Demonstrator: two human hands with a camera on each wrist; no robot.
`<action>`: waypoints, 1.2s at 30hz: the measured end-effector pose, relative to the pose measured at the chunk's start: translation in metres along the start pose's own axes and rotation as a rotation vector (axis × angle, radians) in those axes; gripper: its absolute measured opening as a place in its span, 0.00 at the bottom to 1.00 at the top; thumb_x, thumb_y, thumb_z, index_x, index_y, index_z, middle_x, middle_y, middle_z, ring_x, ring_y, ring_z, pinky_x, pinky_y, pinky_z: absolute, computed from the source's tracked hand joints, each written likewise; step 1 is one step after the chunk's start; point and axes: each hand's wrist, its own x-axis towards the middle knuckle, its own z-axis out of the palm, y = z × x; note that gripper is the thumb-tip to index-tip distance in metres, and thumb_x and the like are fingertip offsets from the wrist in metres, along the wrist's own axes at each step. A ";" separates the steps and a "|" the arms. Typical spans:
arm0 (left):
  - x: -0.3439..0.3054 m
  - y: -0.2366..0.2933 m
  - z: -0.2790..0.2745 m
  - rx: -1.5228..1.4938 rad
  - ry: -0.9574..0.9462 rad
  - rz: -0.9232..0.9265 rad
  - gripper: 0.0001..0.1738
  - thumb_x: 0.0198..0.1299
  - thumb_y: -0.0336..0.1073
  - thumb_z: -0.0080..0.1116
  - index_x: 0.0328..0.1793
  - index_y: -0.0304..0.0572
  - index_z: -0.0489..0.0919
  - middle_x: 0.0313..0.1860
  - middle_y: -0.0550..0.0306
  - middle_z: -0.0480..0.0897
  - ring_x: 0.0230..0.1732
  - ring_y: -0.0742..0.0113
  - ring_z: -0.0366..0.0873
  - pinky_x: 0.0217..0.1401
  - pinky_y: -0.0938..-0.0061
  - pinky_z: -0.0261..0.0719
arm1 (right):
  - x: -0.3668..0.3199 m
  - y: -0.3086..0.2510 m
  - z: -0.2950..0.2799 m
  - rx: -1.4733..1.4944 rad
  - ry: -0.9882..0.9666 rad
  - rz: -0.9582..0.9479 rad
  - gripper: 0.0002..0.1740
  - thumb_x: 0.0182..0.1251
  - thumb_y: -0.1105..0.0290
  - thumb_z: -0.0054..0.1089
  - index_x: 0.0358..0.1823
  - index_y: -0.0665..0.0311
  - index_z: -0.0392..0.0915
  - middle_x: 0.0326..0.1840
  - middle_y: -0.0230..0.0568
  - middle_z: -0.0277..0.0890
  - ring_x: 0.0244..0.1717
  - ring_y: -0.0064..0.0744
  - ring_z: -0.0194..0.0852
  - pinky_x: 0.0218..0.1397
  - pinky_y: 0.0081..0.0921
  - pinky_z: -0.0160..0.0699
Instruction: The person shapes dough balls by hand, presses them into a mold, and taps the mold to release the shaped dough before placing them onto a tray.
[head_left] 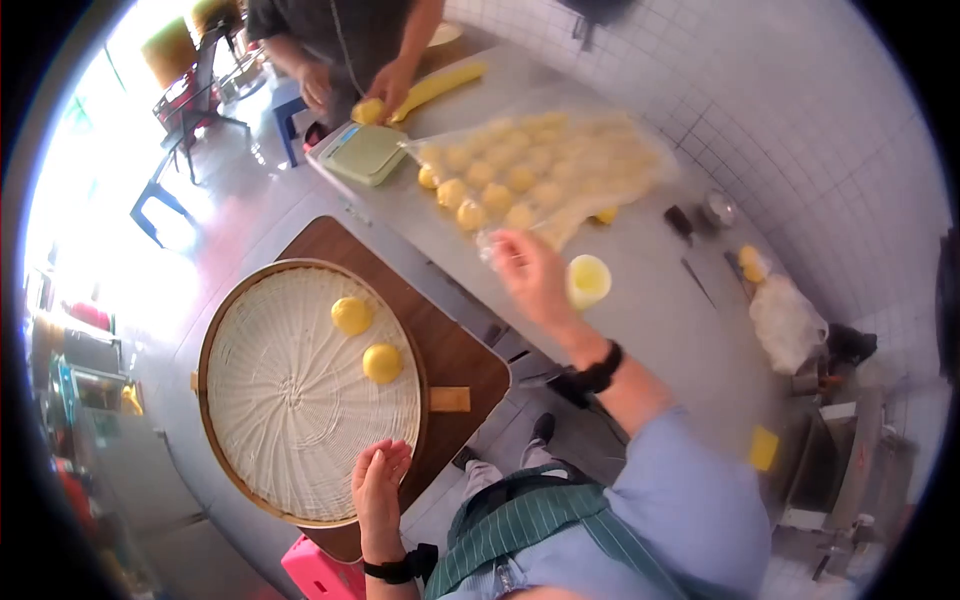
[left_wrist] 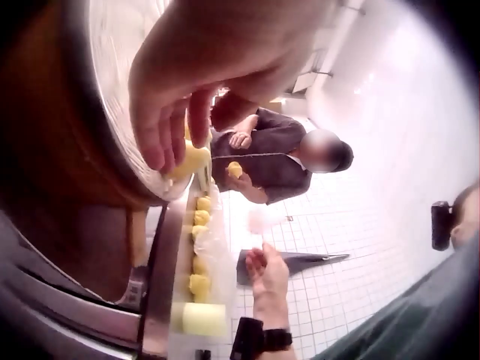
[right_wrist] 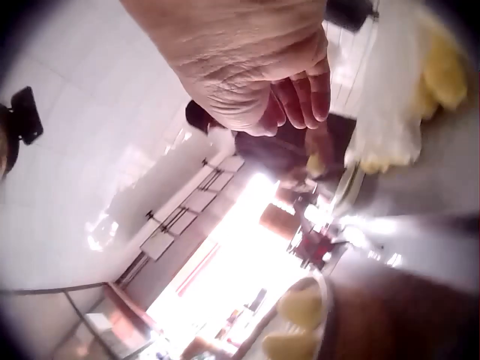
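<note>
My right hand (head_left: 533,280) pinches the near corner of a clear plastic sheet (head_left: 600,165), raised off the counter at that end. Under the sheet lie rows of yellow dough balls (head_left: 450,192), the nearest ones uncovered at the edge. Over the near rim of a round woven tray (head_left: 260,400) hangs my left hand (head_left: 378,490), fingers loosely bent and holding nothing. Two dough balls (head_left: 382,364) sit in the tray, beyond the left hand. In the right wrist view the plastic (right_wrist: 390,97) hangs beside my right hand (right_wrist: 255,67).
Beside my right hand stands a pale yellow cup (head_left: 588,281) on the counter (head_left: 650,320). Across it another person (head_left: 345,50) holds a dough ball near a green scale (head_left: 363,153) and a dough roll (head_left: 440,90). A brown table (head_left: 455,350) bears the tray; a pink stool (head_left: 320,570) stands below.
</note>
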 end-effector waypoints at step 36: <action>0.109 -0.203 0.317 0.741 -0.660 0.187 0.23 0.74 0.37 0.40 0.71 0.37 0.67 0.63 0.50 0.75 0.63 0.63 0.72 0.66 0.70 0.69 | -0.064 0.107 -0.292 0.367 -0.528 0.313 0.18 0.71 0.69 0.56 0.60 0.61 0.74 0.56 0.36 0.79 0.50 0.33 0.81 0.49 0.27 0.81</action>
